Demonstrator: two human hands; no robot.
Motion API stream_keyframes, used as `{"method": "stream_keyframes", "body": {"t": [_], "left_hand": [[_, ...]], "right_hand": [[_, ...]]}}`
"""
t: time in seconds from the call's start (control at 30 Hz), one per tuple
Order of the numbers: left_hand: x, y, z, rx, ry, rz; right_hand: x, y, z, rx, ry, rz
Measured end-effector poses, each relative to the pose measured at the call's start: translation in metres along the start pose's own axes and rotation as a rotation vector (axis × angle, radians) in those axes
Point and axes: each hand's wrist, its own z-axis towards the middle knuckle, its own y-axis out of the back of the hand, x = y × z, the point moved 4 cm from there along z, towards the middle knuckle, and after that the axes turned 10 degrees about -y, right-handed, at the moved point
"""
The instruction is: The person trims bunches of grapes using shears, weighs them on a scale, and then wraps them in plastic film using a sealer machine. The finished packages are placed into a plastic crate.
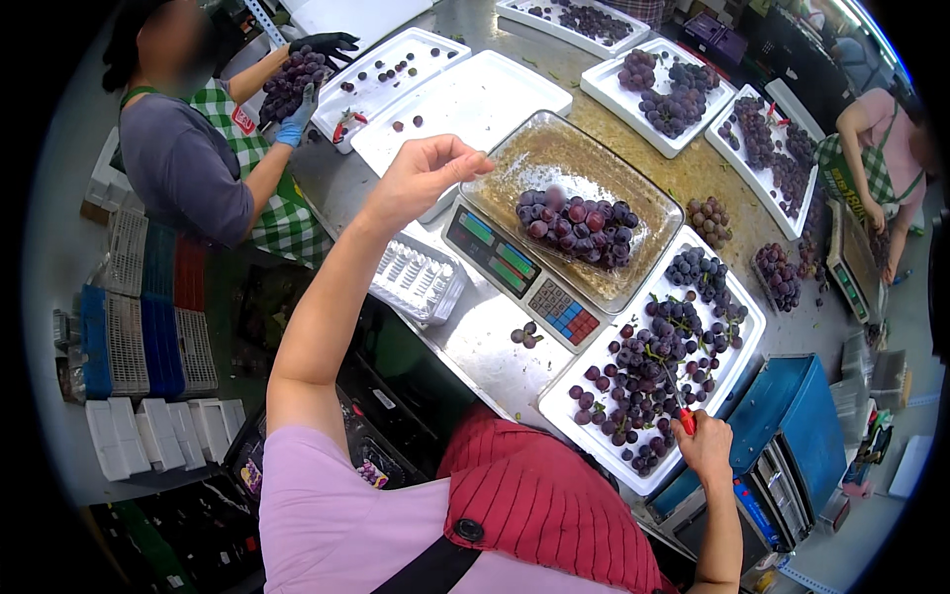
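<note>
My left hand (426, 178) is raised over the near left edge of the scale's tray, fingertips pinched together; whatever they hold, if anything, I cannot make out. A clear punnet of dark grapes (579, 230) sits on the metal weighing scale (510, 148). A blurred round spot, perhaps a grape (556, 195), shows over the punnet. My right hand (708, 445) grips red-handled snips (687, 420), their blades among the dark grapes (658, 346) with green stems. Bunches and loose grapes lie in the white foam tray (749, 346) right of the scale.
Stacked clear punnets (421, 282) stand left of the scale. Loose grapes (526, 335) lie below its keypad. More foam trays (633, 109) of grapes line the far side. A co-worker (198, 139) at left holds a bunch; another person (881, 158) works at right. A blue box (802, 416) stands beside my right arm.
</note>
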Motion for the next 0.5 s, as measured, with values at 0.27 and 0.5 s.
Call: {"method": "stream_keyframes", "body": {"t": [0.27,0.5], "left_hand": [[0.016,-0.006,-0.010,0.057,0.052,0.166],[0.042,-0.039,-0.003,0.096,0.080,0.129]], "right_hand": [[-0.017,-0.006,0.007,0.172,-0.103,0.071],[-0.016,-0.005,0.007,0.294,-0.186,0.172]]}}
